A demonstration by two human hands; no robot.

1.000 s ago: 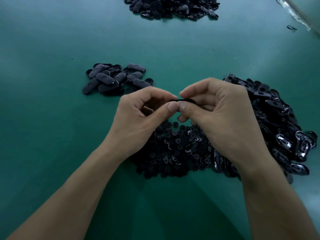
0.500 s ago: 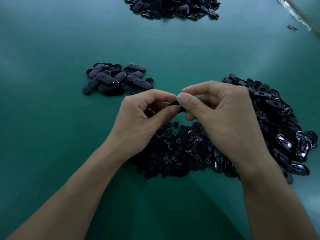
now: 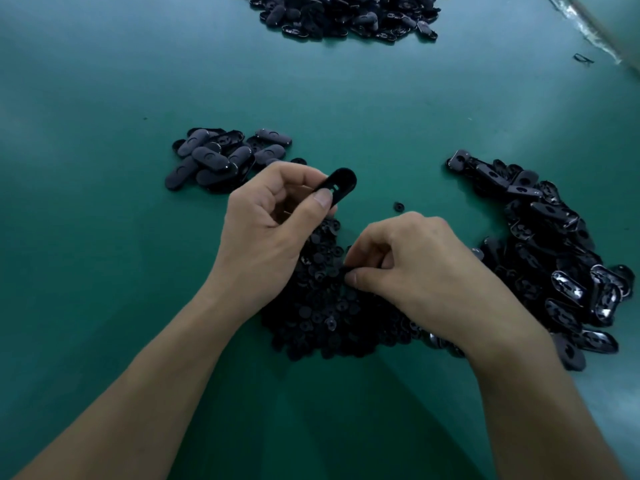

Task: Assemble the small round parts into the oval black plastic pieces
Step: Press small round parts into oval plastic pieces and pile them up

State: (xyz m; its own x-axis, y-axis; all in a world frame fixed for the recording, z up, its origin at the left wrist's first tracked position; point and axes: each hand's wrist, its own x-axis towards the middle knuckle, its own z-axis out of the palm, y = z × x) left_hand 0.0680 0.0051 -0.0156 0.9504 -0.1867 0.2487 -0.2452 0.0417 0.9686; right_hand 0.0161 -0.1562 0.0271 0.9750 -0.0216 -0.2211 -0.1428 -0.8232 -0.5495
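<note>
My left hand (image 3: 273,223) pinches an oval black plastic piece (image 3: 341,183) between thumb and fingers, held above the table with its slotted side facing me. My right hand (image 3: 412,271) is down on the heap of small round parts (image 3: 322,306) in front of me, thumb and curled fingers pinching at a round part there; the part itself is mostly hidden by the fingertips. A heap of loose oval pieces (image 3: 554,244) lies to the right, partly under my right wrist.
A small pile of matte oval pieces (image 3: 221,157) lies left of centre on the green table (image 3: 104,237). A larger black pile (image 3: 349,15) sits at the far edge. One stray round part (image 3: 399,206) lies between the hands and the right heap.
The hands, which held the oval piece together, have parted. My right hand dropped to the heap of round parts while my left hand kept the oval piece and turned it up.
</note>
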